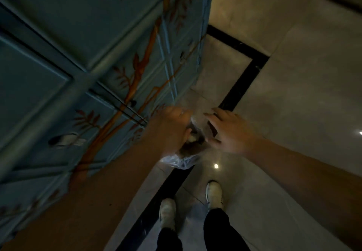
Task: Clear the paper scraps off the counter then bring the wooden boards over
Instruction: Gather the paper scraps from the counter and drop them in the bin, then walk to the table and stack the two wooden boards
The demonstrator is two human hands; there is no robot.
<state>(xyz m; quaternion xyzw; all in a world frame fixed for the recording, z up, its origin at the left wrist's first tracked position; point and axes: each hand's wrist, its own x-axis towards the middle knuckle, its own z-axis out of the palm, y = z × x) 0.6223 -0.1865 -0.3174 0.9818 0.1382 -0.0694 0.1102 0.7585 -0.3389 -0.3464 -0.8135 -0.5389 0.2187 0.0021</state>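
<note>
Cabinet (82, 58) left of hands; bag (182, 160) between.

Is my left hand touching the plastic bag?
Touching. The head view shows the left hand closed on the plastic bag, which hangs from its grip.

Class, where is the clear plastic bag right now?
Centre of the head view: the clear plastic bag hangs between both hands, gripped by the left hand, beside the blue cabinet.

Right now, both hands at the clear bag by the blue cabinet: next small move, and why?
Probably let the left hand drop its scraps into the clear plastic bag. It is bunched over the bag's mouth, and the right hand, fingers spread, seems to hold the opening apart.
</note>
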